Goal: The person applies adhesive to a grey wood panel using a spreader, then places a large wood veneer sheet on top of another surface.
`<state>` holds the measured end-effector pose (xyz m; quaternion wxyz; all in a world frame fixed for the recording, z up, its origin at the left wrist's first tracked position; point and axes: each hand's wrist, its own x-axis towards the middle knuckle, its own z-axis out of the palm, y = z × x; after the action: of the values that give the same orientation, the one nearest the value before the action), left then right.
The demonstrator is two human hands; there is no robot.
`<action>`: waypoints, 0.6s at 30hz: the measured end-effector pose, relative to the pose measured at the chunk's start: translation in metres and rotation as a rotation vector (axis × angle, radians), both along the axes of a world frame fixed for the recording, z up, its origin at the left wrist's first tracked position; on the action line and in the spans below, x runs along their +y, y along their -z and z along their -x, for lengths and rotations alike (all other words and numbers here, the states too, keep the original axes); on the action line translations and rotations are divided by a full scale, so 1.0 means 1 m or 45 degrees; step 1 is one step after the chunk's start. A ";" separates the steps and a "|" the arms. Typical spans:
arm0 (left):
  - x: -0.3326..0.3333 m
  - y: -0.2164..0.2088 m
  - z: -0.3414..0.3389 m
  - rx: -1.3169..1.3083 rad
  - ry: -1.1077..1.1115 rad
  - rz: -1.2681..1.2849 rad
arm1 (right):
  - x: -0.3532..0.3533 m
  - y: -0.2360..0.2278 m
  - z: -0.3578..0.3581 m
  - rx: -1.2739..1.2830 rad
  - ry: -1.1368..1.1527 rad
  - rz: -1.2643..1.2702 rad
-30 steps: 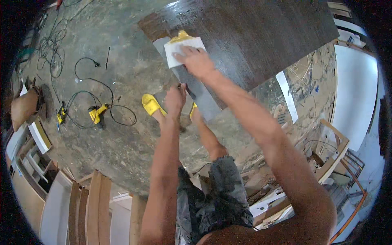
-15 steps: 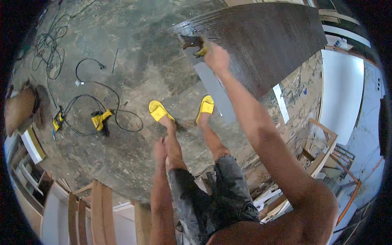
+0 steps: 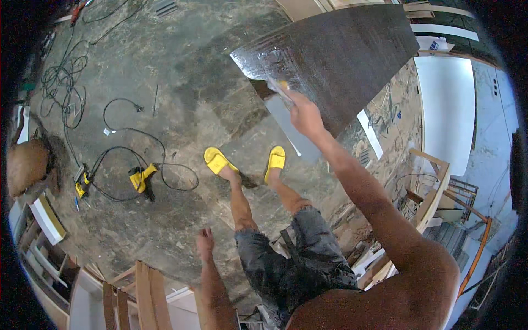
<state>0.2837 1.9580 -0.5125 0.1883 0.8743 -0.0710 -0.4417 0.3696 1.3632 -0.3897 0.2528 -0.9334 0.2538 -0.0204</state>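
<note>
A person stands in front of me on a rough, stained concrete floor (image 3: 190, 60), wearing worn grey denim shorts (image 3: 316, 231) with frayed hems and smooth yellow slippers (image 3: 276, 159). The right hand (image 3: 306, 114) reaches to the far side, its fingers wrapped around a thin, flat scraper (image 3: 279, 91), seen nearly edge-on, with a small patch of yellow behind it. The scraper is over the left end of a large dark brown board (image 3: 355, 58) lying far and to the right of the feet. I cannot tell whether its edge touches the surface. That end of the board is glossy and wet-looking, with streaks catching the light; the remainder is duller and finely grained. A smooth grey strip (image 3: 289, 125) runs from the board's left end toward the slippers.

The left hand (image 3: 205, 243) hangs low, left of the shorts. Its fingers look loosely bent, though I cannot tell whether they hold anything.

On the left, a yellow-and-black drill (image 3: 142, 177) lies beside looped black cable (image 3: 165, 148), with a second yellow tool (image 3: 81, 186) near it. A narrow white strip (image 3: 369, 135) lies right of the grey one. Farther right is a broad, shiny white panel (image 3: 448, 110), with a bare wooden frame (image 3: 434, 190) nearer. Long brown planks (image 3: 148, 291) stand at the near left.
</note>
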 end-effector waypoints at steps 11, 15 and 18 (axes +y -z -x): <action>-0.118 -0.018 0.057 0.238 -0.643 0.310 | -0.056 0.018 0.001 0.149 0.020 0.137; -0.142 -0.023 0.080 0.286 -0.708 0.346 | -0.087 0.059 0.004 0.383 0.217 0.190; -0.130 -0.027 0.103 0.263 -0.743 0.212 | -0.026 0.072 0.019 0.609 -0.051 0.095</action>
<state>0.1811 1.8281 -0.4856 0.3844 0.7897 0.1663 -0.4482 0.3503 1.3372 -0.4614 0.1513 -0.9252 0.2871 0.1968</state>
